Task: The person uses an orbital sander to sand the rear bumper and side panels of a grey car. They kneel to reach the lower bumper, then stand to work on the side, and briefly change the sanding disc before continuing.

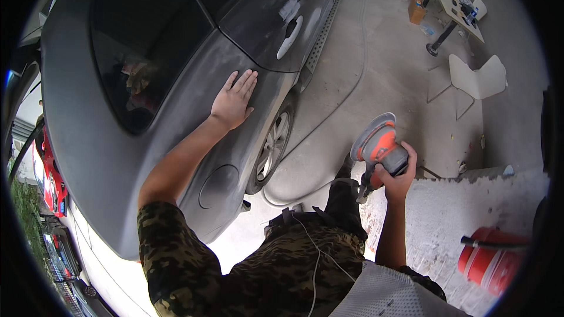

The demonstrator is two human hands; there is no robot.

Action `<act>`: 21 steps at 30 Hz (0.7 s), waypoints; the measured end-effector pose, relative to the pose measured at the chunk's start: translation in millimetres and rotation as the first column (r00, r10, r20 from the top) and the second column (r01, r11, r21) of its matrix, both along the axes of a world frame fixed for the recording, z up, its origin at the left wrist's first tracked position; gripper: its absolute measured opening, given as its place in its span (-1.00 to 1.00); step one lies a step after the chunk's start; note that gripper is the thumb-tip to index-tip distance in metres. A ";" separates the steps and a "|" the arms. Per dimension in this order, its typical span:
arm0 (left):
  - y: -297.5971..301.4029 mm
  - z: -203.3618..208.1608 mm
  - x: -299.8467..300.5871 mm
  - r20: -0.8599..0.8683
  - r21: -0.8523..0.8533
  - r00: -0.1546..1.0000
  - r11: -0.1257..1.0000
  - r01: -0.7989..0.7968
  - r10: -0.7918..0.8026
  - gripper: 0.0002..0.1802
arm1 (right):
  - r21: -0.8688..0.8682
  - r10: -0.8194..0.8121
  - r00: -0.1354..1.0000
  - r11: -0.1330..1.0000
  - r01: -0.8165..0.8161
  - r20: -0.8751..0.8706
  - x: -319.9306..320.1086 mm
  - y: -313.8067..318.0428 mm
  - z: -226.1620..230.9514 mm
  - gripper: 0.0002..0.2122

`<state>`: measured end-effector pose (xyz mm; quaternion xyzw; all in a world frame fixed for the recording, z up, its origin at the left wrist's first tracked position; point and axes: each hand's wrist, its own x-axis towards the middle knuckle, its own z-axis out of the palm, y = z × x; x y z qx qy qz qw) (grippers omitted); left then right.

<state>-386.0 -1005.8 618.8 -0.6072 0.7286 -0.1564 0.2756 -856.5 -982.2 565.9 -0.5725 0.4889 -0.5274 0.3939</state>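
Head: our left hand lies flat on the rear quarter panel.
Right hand: we grip the orbital sander, off the car.
Panel: patchily dulled; what's left, we cannot tell.

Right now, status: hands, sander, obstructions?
Left fingers flat on grey car. Right fingers round orange sander, clear of car. Possible snag: hose or cable on floor beside car.

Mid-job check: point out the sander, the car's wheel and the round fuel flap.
Sander [385,141]: head view, on its orange body.
Wheel [274,144]: head view, on the spoked rim.
Round fuel flap [218,186]: head view, mid-panel.
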 end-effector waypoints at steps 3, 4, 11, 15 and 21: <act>-56.5 -2.1 -3.8 -0.036 -0.033 0.998 0.998 -0.047 0.046 -0.06 | 0.098 0.013 0.993 0.995 -0.025 0.113 -4.3 -85.5 -22.3 -0.28; -76.7 -3.7 -7.5 -0.047 -0.049 0.996 0.995 -0.082 0.079 -0.05 | 0.042 0.019 0.998 0.999 -0.022 0.057 -8.2 -121.7 -27.3 -0.28; -158.0 -4.9 -20.0 -0.113 -0.124 0.947 0.942 -0.312 0.299 -0.06 | 0.056 -0.150 0.988 0.987 0.148 0.039 -66.4 -348.6 -10.9 -0.28; -165.9 -7.7 -26.0 -0.097 -0.189 0.909 0.889 -0.418 0.406 -0.12 | -0.039 -0.237 0.910 0.963 0.265 0.341 -115.1 -451.6 39.0 -0.40; -171.4 -16.2 -30.0 -0.166 -0.326 0.820 0.754 -0.570 0.548 -0.14 | -0.316 -0.216 0.846 0.860 0.401 0.487 -207.5 -552.5 179.4 -0.75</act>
